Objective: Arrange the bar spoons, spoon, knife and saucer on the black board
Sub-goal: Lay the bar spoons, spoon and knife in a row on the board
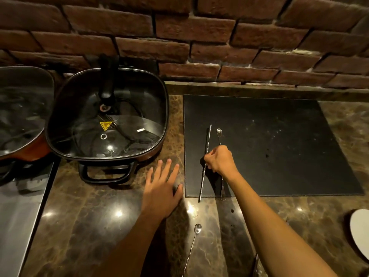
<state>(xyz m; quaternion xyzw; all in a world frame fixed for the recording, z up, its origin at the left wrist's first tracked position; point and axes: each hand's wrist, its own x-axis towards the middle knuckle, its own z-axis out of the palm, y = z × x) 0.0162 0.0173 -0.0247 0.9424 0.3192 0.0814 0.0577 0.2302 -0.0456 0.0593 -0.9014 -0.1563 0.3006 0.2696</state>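
Note:
A black board (279, 148) lies on the marble counter. My right hand (219, 159) grips a long twisted bar spoon (205, 156) near the board's left edge; its lower end overhangs the front edge. Just to its right a second bar spoon (219, 134) lies on the board, bowl away from me, fork end at the front edge, partly hidden under my hand. My left hand (161, 188) rests flat on the counter, fingers spread, left of the board. A third spoon (192, 244) lies on the counter near me. A white saucer (361, 234) shows at the right edge.
A square electric pan with a glass lid (107, 118) stands left of the board, another lidded pan (22, 108) beyond it. A steel surface (22, 216) is at the lower left. A brick wall (199, 37) runs behind the counter. A dark utensil tip (255, 264) shows beside my right forearm.

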